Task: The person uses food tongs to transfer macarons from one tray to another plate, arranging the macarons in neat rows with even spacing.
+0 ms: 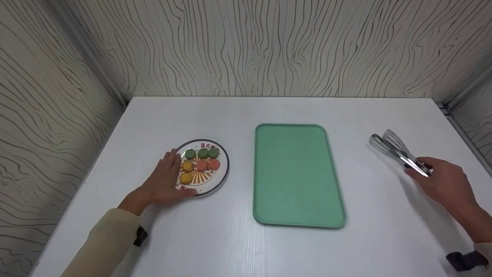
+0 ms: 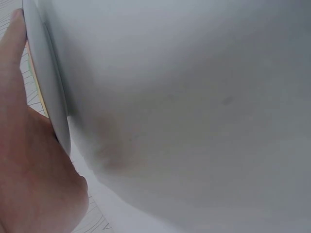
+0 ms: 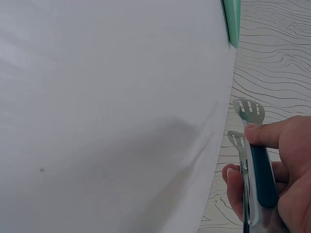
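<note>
On the left, my left hand (image 1: 164,184) rests against the near-left rim of a round white plate (image 1: 215,184), fingers extended along the edge and thumb over the lower rim. The plate has a dark blue edge and printed decoration. Three green macarons (image 1: 203,153), two yellow macarons (image 1: 186,178) and two orange-pink macarons (image 1: 213,164) lie on it. In the left wrist view the plate (image 2: 46,73) shows edge-on beside the hand. At the right, my right hand (image 1: 449,181) grips metal tongs (image 1: 399,150) above the table. Their slotted ends stand apart; a teal grip (image 3: 262,177) shows under the thumb.
A green rectangular tray (image 1: 298,177) with a raised rim lies mid-table between the hands. The white table (image 1: 226,238) is bordered by wood-grain patterned panels (image 1: 250,46) at the back and sides. Dark wrist straps (image 1: 465,261) sit at the cuffs.
</note>
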`<state>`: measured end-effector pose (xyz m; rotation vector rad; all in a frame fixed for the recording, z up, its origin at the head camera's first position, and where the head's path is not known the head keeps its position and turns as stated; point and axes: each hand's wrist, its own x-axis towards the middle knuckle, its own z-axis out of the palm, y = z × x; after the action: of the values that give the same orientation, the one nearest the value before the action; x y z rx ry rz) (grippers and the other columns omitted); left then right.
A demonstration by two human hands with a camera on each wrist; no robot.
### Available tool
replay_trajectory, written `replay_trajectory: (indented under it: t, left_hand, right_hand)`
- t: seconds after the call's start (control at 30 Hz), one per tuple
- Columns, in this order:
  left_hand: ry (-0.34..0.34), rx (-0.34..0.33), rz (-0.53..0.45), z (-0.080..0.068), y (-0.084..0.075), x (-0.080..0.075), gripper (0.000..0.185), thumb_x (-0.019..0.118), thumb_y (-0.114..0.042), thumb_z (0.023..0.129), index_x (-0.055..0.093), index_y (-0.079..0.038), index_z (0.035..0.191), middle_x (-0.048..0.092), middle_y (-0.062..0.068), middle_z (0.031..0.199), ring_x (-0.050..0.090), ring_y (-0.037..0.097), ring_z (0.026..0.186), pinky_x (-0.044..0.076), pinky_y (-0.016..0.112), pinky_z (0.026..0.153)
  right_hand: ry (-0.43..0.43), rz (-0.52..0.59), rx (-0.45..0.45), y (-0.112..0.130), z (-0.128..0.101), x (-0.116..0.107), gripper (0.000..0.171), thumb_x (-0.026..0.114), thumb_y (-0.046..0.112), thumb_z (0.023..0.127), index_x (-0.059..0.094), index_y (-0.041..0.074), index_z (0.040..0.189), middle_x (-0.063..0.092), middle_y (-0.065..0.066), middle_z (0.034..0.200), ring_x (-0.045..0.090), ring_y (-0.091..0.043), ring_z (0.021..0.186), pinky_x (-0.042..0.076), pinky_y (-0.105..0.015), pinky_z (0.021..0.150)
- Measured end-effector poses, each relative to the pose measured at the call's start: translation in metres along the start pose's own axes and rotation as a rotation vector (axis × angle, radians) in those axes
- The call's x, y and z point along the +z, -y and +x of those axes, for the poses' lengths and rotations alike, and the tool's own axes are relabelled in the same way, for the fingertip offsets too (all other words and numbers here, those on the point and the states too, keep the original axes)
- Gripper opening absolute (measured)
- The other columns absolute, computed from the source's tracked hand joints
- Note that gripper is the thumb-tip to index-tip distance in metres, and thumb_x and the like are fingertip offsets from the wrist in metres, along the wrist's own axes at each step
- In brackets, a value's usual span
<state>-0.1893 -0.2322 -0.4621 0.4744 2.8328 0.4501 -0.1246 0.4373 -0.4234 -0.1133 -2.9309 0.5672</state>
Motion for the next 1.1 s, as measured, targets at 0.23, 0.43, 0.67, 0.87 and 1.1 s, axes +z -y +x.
replay_trajectory:
  t: [0.23, 0.43, 0.67, 0.87, 1.1]
  left_hand:
    - [0.0, 0.006, -0.005, 0.001, 0.001, 0.002, 0.125, 0.065, -0.073, 0.08, 0.014, 0.012, 0.157, 0.004, 0.029, 0.167, 0.0, 0.046, 0.154, 0.008, 0.058, 0.124]
    - [0.002, 0.015, -0.016, 0.0, 0.001, 0.001, 0.125, 0.066, -0.071, 0.082, 0.012, 0.012, 0.157, 0.002, 0.029, 0.167, -0.001, 0.046, 0.154, 0.007, 0.058, 0.124]
    - [0.007, 0.006, -0.017, -0.001, 0.001, 0.0, 0.126, 0.065, -0.073, 0.081, 0.011, 0.012, 0.158, 0.001, 0.029, 0.167, -0.002, 0.046, 0.154, 0.007, 0.058, 0.124]
    - [0.01, -0.001, -0.024, -0.001, 0.0, 0.001, 0.127, 0.065, -0.073, 0.081, 0.01, 0.011, 0.158, 0.001, 0.028, 0.167, -0.002, 0.045, 0.154, 0.007, 0.057, 0.124]
    - [0.011, -0.007, -0.022, -0.002, -0.001, 0.0, 0.128, 0.065, -0.073, 0.08, 0.01, 0.012, 0.157, 0.0, 0.029, 0.167, -0.003, 0.045, 0.154, 0.007, 0.057, 0.124]
  right_hand:
    - [0.005, -0.018, 0.03, -0.008, -0.001, 0.004, 0.047, 0.073, 0.029, 0.095, 0.064, -0.011, 0.117, 0.069, -0.027, 0.095, 0.052, -0.021, 0.066, 0.036, -0.03, 0.048]
    - [0.037, -0.026, 0.05, -0.011, 0.0, 0.005, 0.047, 0.072, 0.03, 0.095, 0.064, -0.012, 0.117, 0.069, -0.026, 0.092, 0.054, -0.022, 0.066, 0.037, -0.032, 0.049]
    - [0.117, 0.008, 0.109, -0.005, 0.0, 0.005, 0.055, 0.07, 0.036, 0.096, 0.058, -0.013, 0.119, 0.066, -0.027, 0.089, 0.058, -0.018, 0.06, 0.041, -0.033, 0.047]
    - [0.17, 0.003, 0.132, -0.005, 0.0, 0.006, 0.063, 0.068, 0.042, 0.096, 0.056, -0.015, 0.117, 0.066, -0.029, 0.09, 0.059, -0.019, 0.058, 0.044, -0.035, 0.046]
    - [0.217, -0.018, 0.152, -0.005, 0.002, 0.008, 0.066, 0.068, 0.049, 0.095, 0.058, -0.014, 0.11, 0.067, -0.027, 0.091, 0.058, -0.02, 0.059, 0.043, -0.035, 0.048]
